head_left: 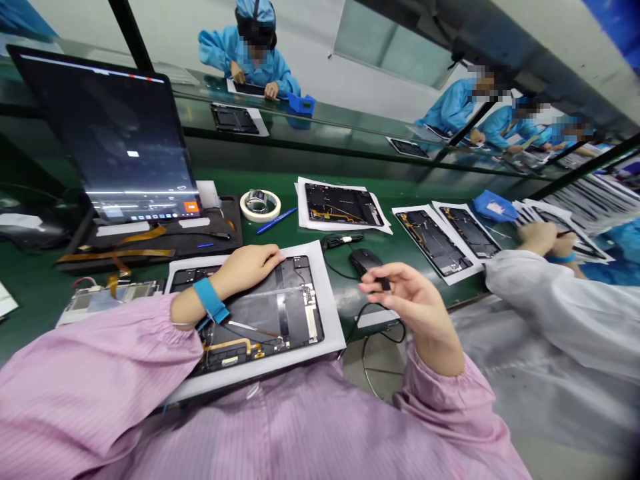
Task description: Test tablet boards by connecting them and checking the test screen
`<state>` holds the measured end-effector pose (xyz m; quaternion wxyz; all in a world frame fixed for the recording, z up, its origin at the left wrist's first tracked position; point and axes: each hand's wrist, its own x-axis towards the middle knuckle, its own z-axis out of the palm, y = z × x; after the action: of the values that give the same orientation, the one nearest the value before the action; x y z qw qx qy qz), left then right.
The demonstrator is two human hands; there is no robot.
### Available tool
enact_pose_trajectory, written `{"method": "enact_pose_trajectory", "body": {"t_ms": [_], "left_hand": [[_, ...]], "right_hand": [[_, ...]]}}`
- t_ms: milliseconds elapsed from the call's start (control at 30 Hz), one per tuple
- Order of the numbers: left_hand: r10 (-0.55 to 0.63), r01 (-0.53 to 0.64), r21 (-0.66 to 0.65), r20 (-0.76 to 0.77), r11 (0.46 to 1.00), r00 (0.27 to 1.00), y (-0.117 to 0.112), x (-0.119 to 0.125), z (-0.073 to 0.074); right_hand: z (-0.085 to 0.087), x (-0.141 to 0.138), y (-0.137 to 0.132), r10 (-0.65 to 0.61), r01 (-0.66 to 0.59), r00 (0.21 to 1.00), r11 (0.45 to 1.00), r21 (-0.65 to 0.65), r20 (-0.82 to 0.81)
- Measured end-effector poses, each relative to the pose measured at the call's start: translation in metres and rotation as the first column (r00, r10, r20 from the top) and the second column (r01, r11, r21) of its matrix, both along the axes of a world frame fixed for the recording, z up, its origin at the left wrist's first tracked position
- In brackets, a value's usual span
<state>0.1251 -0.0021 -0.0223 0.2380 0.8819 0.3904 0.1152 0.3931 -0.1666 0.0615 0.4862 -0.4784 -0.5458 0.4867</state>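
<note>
My left hand [247, 270], with a blue wrist strap [211, 300], lies across the upper part of an opened tablet housing [255, 313]. Its fingers reach toward the housing's far edge, partly turned from view. Black inner panels, an orange flex cable [225, 345] and small circuit parts show in the housing, which rests on a white sheet [327, 313]. Raised right of the housing, my right hand [413, 297] pinches a small black piece [384, 283] between thumb and fingers. Just behind that hand is a black computer mouse [365, 261].
A lit screen [115, 133] leans at the left. Behind the work lie a tape roll [260, 205], a blue pen [276, 221] and other opened housings [345, 205]. Cables [367, 347] hang near my right hand. A co-worker's white sleeve [550, 300] is close at right.
</note>
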Motion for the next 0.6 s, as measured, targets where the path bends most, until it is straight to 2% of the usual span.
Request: {"method": "enact_pose_trajectory", "body": {"t_ms": [100,167,267,367,433,533,600], "left_hand": [[0.003,-0.004,-0.003,-0.011,1.0,1.0,0.0,-0.001,0.0],[0.004,-0.004,-0.005,-0.013,1.0,1.0,0.0,-0.001,0.0],[0.003,-0.003,0.006,-0.008,1.0,1.0,0.0,-0.001,0.0],[0.001,-0.001,0.01,0.0,1.0,1.0,0.0,-0.001,0.0],[0.003,-0.003,0.003,0.002,1.0,1.0,0.0,-0.001,-0.001],[0.005,-0.005,0.002,0.006,1.0,1.0,0.0,-0.001,-0.001],[0.004,-0.004,0.006,0.007,1.0,1.0,0.0,-0.001,-0.001]], "right_hand": [[0.014,-0.007,-0.011,0.048,-0.05,0.997,0.998,-0.032,-0.055],[0.011,-0.017,-0.008,0.063,-0.064,0.998,0.989,-0.132,-0.012],[-0.009,-0.032,0.008,0.136,-0.133,0.991,0.927,-0.351,-0.016],[-0.034,-0.041,0.024,0.172,-0.209,0.977,0.868,-0.451,-0.123],[-0.046,-0.043,0.03,0.106,-0.127,0.992,0.89,-0.437,-0.072],[-0.057,-0.045,0.031,-0.025,0.078,0.986,0.944,-0.321,0.164],[-0.062,-0.047,0.03,-0.036,0.106,0.966,0.958,-0.267,0.256]]}}
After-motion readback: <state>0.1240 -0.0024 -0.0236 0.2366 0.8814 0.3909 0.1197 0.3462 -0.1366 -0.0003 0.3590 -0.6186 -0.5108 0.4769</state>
